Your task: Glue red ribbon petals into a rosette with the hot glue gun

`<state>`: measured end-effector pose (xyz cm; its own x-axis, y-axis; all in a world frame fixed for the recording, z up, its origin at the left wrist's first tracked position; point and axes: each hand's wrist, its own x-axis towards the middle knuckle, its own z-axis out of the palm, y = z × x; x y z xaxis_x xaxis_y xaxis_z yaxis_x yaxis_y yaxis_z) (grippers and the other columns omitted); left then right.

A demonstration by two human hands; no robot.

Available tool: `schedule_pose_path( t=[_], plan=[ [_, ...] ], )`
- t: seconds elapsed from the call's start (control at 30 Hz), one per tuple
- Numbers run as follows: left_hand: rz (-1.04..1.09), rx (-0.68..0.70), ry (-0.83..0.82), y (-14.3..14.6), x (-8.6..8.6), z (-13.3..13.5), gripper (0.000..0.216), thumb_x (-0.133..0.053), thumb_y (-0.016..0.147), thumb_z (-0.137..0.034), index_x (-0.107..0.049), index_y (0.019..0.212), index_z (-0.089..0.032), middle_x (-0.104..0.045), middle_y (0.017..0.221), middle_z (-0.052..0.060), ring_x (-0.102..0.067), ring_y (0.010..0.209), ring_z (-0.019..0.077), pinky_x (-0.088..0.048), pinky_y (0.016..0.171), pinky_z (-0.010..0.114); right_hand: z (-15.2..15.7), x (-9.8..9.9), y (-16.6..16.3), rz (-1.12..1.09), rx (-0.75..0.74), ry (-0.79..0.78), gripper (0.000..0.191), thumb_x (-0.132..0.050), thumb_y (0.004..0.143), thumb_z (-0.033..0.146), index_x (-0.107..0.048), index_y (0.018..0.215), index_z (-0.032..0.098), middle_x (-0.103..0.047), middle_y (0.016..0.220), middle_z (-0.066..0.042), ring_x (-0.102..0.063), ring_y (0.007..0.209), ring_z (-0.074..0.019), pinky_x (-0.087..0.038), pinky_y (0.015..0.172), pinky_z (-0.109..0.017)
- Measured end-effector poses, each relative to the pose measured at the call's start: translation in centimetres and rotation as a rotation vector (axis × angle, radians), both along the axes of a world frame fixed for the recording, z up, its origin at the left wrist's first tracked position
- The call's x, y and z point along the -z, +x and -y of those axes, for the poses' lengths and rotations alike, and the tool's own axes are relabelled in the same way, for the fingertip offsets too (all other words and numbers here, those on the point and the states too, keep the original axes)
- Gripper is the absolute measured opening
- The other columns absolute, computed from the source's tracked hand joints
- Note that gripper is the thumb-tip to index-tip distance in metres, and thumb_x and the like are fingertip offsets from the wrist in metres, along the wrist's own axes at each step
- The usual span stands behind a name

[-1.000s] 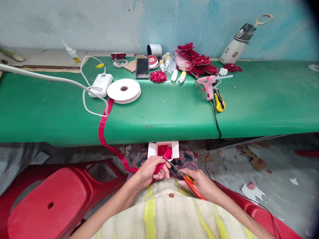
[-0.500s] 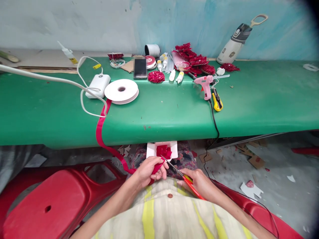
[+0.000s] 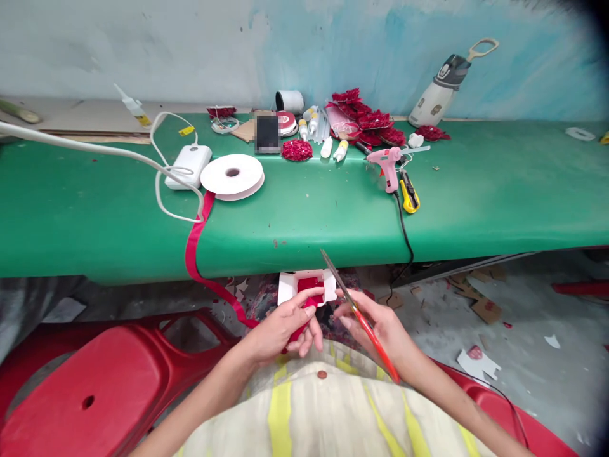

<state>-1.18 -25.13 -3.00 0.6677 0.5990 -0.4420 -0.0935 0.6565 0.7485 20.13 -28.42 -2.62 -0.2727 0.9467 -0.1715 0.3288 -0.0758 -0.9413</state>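
Note:
Red ribbon [image 3: 192,251] runs from a white spool [image 3: 233,172] down over the table edge to my left hand [image 3: 285,325]. My left thumb and fingers hold its end, which the fingers partly hide. In my right hand [image 3: 373,320] is a pair of scissors [image 3: 364,320] with orange-red handles, blades pointing up and to the left, apart from the ribbon. Just beyond my hands, a small white box [image 3: 286,289] with red ribbon pieces [image 3: 309,283] inside rests on my lap.
On the green table [image 3: 295,222] lie a pink glue gun [image 3: 387,166], a yellow cutter [image 3: 410,195], glue bottles [image 3: 340,151], red trimmings [image 3: 371,119] and a white power bank [image 3: 190,166]. A bottle [image 3: 438,92] leans at the wall. Red stools [image 3: 95,381] flank me.
The scissors have moved away from the ribbon, and their blades have swung upward. My right hand has turned and loosened around the handles. My left hand still holds the ribbon.

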Motion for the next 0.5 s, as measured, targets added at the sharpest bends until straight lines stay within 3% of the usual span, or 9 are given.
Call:
schedule_pose_path(
  t=[0.13, 0.23, 0.4, 0.5],
  plan=[
    [0.036, 0.080, 0.046, 0.6, -1.4, 0.0, 0.063, -0.045, 0.096, -0.038, -0.016, 0.149, -0.018, -0.070, 0.069, 0.008, -0.052, 0.042, 0.0073, -0.021, 0.037, 0.016, -1.6, -1.6, -2.7, -0.275, 0.097, -0.070, 0.037, -0.060, 0.085, 0.029, -0.054, 0.120, 0.020, -0.065, 0.084, -0.001, -0.061, 0.074, -0.0142, -0.050, 0.069, -0.024],
    [0.003, 0.075, 0.105, 0.5, -1.6, 0.1, 0.066, -0.046, 0.096, -0.039, -0.013, 0.150, -0.018, -0.070, 0.068, 0.007, -0.051, 0.042, 0.0071, -0.023, 0.037, 0.016, -2.2, -2.3, -4.0, -0.382, 0.110, -0.096, 0.035, -0.064, 0.081, 0.031, -0.054, 0.113, 0.019, -0.058, 0.073, 0.003, -0.056, 0.064, -0.0116, -0.048, 0.063, -0.023],
    [-0.047, 0.011, 0.124, 0.0, -1.3, 0.5, 0.054, -0.048, 0.094, -0.041, -0.032, 0.140, -0.017, -0.070, 0.072, 0.007, -0.056, 0.048, 0.0089, -0.030, 0.041, 0.016, -2.1, -2.2, -4.4, -0.265, 0.148, -0.008, 0.031, -0.060, 0.082, 0.025, -0.055, 0.111, 0.020, -0.055, 0.071, 0.004, -0.054, 0.063, -0.0113, -0.046, 0.062, -0.022],
    [-0.108, -0.067, 0.142, -0.2, -1.2, 0.8, 0.034, -0.053, 0.091, -0.043, -0.053, 0.107, -0.013, -0.070, 0.075, 0.008, -0.057, 0.051, 0.0091, -0.037, 0.045, 0.019, -2.0, -1.6, -4.2, -0.136, 0.189, 0.080, 0.030, -0.057, 0.083, 0.020, -0.056, 0.113, 0.024, -0.057, 0.075, 0.004, -0.055, 0.065, -0.0110, -0.046, 0.064, -0.021]
  ],
)
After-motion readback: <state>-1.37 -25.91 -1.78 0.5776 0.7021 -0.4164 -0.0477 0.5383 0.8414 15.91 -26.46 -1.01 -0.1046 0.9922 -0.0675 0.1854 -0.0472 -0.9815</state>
